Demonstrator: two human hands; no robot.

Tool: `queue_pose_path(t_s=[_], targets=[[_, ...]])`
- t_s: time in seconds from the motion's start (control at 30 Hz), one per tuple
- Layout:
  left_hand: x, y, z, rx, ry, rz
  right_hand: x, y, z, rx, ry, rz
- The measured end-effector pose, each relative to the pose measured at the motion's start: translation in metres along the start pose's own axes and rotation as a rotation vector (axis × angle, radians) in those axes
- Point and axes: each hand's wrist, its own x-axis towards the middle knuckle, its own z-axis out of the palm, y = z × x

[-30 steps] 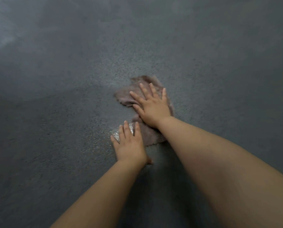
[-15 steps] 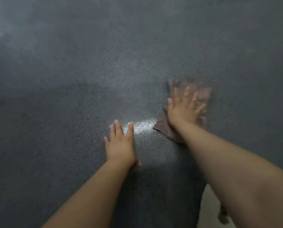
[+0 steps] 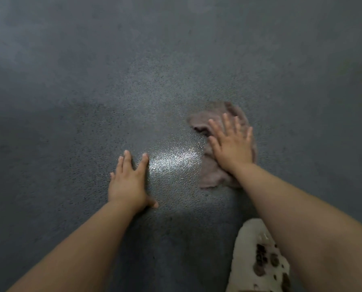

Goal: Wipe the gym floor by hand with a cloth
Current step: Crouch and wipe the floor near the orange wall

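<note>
A crumpled brownish-pink cloth (image 3: 209,173) lies on the dark grey speckled gym floor (image 3: 133,81), right of centre. My right hand (image 3: 231,146) presses flat on the cloth with straight, spread fingers and covers its middle. My left hand (image 3: 129,182) lies palm down on the bare floor to the left of the cloth, fingers straight, apart from the cloth. Between the two hands a wet patch (image 3: 173,159) of floor shines.
A cream fabric with dark spots (image 3: 258,262), a garment over my leg, shows at the bottom right under my right forearm. The floor stretches on in all directions with nothing else on it.
My right hand slid the cloth to the right from beside my left hand, then a little back to the left. The wet shiny patch came into sight. My left hand stayed planted.
</note>
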Motion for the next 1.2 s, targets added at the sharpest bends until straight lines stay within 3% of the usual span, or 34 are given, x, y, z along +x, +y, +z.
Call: queue_pose_path(t_s=[0.17,0.37,0.57,0.67,0.8,0.87,0.97,1.1,1.2], targets=[[0.001,0.0,-0.001,-0.016,0.011,-0.005,-0.004,0.037,0.003,0.126,0.028,0.511],[0.0,0.0,0.0,-0.029,0.029,0.0,-0.027,-0.015,0.013,0.206,0.033,0.558],[-0.008,-0.017,0.004,0.008,0.035,0.093,-0.087,-0.109,0.044,0.181,0.091,0.29],[-0.022,-0.039,0.01,0.058,0.072,0.113,-0.129,-0.144,0.058,0.093,0.038,0.024],[-0.048,-0.065,0.022,0.064,0.097,0.053,-0.146,-0.141,0.058,-0.002,-0.021,-0.33],[-0.059,-0.075,0.028,0.038,0.083,0.034,-0.137,-0.119,0.054,-0.082,-0.024,-0.375],[-0.072,-0.092,0.037,0.042,0.053,0.036,-0.132,-0.093,0.047,-0.056,0.04,-0.172],[-0.085,-0.118,0.044,0.104,0.024,0.025,-0.143,-0.092,0.048,0.085,0.029,0.322],[-0.094,-0.139,0.049,0.061,0.015,-0.021,-0.154,-0.112,0.052,0.142,0.034,0.477]])
